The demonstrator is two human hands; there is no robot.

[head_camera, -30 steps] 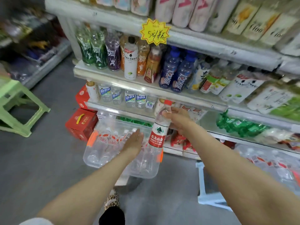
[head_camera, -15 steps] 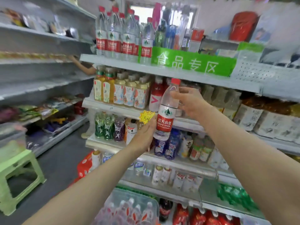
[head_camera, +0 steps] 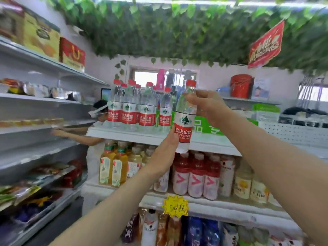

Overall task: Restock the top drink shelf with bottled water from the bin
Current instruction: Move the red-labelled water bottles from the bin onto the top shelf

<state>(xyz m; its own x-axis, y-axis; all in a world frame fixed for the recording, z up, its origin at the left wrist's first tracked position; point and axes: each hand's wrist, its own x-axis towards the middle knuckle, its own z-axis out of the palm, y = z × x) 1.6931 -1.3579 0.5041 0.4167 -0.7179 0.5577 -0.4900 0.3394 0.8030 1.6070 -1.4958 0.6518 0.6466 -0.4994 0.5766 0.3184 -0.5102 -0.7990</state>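
Water bottle (head_camera: 184,118) stands upright in my right hand (head_camera: 206,105), red cap on top and red label facing me. My fingers curl round its clear upper part, just under the neck, so this hand is grasping it firmly. My left hand (head_camera: 165,150) comes up from below and touches the lower left side of the label. Whether its fingers wrap round the bottle or only press against it, I cannot tell, since the far side of the hand is hidden.

The bottle hangs in the air in front of the top shelf (head_camera: 204,144), whose white front edge runs just behind my left hand's fingertips and beneath my right wrist. To the left of my right hand, a cluster of shelved water bottles (head_camera: 129,107) with the same red labels stands on that shelf, the nearest of them just beside the one I hold. Behind my right wrist is a green sign (head_camera: 200,125) with white characters. Below my left hand stand red drink bottles (head_camera: 196,174), and further down a yellow price tag (head_camera: 175,206). Far left of both hands, another person (head_camera: 99,110) reaches into a side shelf.
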